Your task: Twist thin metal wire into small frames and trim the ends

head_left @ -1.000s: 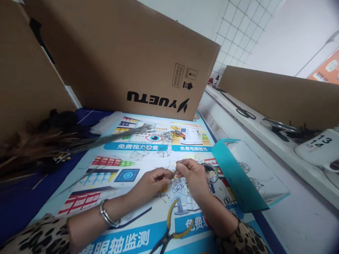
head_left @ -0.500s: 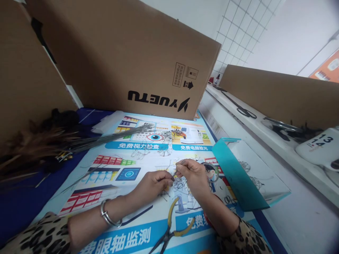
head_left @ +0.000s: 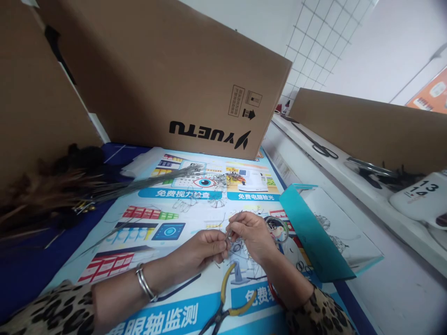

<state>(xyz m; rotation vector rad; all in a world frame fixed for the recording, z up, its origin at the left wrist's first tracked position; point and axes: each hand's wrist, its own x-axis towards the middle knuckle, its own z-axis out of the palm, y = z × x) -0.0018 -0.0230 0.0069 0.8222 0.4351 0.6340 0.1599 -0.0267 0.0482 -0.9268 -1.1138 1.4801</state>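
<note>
Above the printed table sheet, my left hand and my right hand meet with pinched fingers. Between them runs a thin dark wire, gripped from both sides; the fingertips cover most of it. Bent loops of thin wire lie under and beside my right hand. Just nearer to me, pliers with yellow handles rest with the handles spread. A round clear ring, perhaps a tape roll, lies right of my right wrist.
A bundle of straight wires and brown feathery material lie at left. More shaped wire pieces are farther back. A teal open box holding wire shapes stands right. Scissors lie on the white ledge; a large carton stands behind.
My hands have drawn closer together, and the fingertips now nearly touch around the wire. My right hand has shifted slightly left. The pliers lie where they were.
</note>
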